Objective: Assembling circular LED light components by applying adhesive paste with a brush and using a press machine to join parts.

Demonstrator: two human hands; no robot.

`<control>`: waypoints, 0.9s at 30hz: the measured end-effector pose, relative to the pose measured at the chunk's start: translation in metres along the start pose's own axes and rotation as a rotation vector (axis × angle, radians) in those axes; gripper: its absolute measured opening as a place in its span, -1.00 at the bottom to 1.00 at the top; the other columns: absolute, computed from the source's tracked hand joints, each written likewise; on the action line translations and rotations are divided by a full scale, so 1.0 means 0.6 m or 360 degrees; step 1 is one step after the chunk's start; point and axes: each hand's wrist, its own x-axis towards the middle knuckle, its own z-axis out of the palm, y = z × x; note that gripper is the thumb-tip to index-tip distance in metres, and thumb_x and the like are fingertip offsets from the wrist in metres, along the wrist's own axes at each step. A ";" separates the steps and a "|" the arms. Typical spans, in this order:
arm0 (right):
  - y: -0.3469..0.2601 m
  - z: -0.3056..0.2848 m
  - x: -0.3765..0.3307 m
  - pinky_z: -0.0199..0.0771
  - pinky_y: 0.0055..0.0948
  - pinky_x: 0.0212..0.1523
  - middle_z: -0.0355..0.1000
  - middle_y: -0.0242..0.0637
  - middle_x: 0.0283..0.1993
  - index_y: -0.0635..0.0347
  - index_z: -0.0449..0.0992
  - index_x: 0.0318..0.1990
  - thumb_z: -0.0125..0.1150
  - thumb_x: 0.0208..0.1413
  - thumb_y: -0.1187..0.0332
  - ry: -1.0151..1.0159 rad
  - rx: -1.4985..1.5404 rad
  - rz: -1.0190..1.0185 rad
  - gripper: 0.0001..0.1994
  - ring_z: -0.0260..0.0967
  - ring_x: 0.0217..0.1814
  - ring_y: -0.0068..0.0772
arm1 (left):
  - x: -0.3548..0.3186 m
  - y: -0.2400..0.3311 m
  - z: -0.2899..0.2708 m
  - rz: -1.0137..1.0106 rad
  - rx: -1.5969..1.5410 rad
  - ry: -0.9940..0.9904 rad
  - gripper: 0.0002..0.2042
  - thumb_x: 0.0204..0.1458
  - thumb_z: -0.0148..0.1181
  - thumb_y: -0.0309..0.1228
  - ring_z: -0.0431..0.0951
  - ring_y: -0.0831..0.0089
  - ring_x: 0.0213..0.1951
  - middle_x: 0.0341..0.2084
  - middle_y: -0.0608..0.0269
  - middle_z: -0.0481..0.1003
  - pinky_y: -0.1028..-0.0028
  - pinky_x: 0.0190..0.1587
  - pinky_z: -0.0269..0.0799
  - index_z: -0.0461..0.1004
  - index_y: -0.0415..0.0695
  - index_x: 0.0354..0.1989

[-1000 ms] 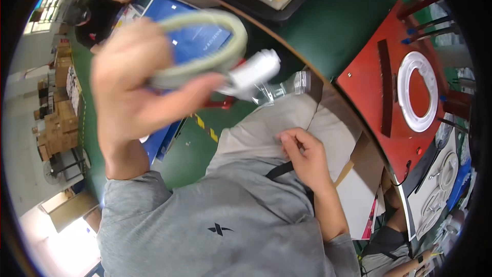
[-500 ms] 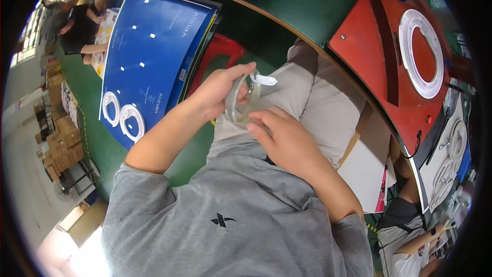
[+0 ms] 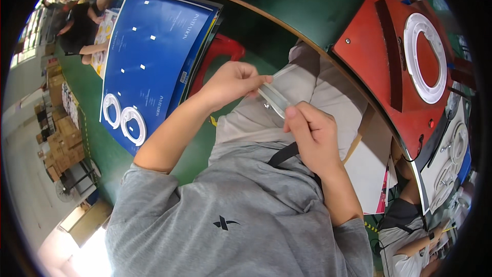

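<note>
Over my lap I hold a whitish, translucent ring-shaped part (image 3: 275, 98), seen nearly edge-on as a band. A small shiny metal bit (image 3: 267, 105) shows along its lower side. My left hand (image 3: 230, 84) pinches its upper left end between thumb and fingers. At the lower right end, the thumb and fingers of my right hand (image 3: 315, 131) are closed on it. My fingers cover both ends of the band.
Left stands a blue board (image 3: 169, 46) bearing two white rings (image 3: 125, 123), with a red stool (image 3: 223, 48) beside it. Right is a red panel (image 3: 366, 46) with a large white oval ring (image 3: 411, 56). A green table (image 3: 312, 5) lies ahead. People work upper left and lower right.
The ring has turned from an open, upright loop to a nearly edge-on band. My right hand has moved right and risen slightly; my left hand has shifted slightly right.
</note>
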 end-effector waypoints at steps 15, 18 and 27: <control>0.011 -0.056 -0.006 -0.14 -0.63 -0.68 0.06 -0.57 -0.65 0.12 0.34 -0.44 -0.07 0.56 0.08 0.0328 0.1415 0.0531 -0.54 -0.14 -0.70 -0.74 | -0.018 0.024 0.050 0.0567 -0.0706 -0.0593 -0.82 0.26 0.27 -0.53 0.65 0.58 -0.10 -0.06 0.23 0.63 0.56 -0.01 0.51 0.50 -0.20 -0.01; 0.005 -0.047 -0.010 -0.05 -0.61 -0.63 0.09 -0.54 -0.65 0.14 0.39 -0.42 -0.01 0.54 0.07 0.0295 0.1354 0.0554 -0.55 -0.06 -0.68 -0.73 | -0.022 0.019 0.084 0.0542 -0.0644 -0.0181 -0.79 0.11 0.32 -0.60 0.60 0.54 -0.12 -0.17 0.17 0.63 0.44 -0.09 0.52 0.46 -0.22 -0.11; -0.043 -0.031 -0.023 -0.08 -0.59 -0.59 0.15 -0.58 -0.63 0.19 0.46 -0.40 0.01 0.54 0.07 0.0125 0.0829 0.0447 -0.54 -0.04 -0.63 -0.76 | -0.029 0.036 0.089 0.1111 0.0215 0.0386 -0.78 -0.01 0.35 -0.62 0.61 0.46 -0.10 -0.18 0.19 0.62 0.43 -0.02 0.50 0.56 -0.21 -0.17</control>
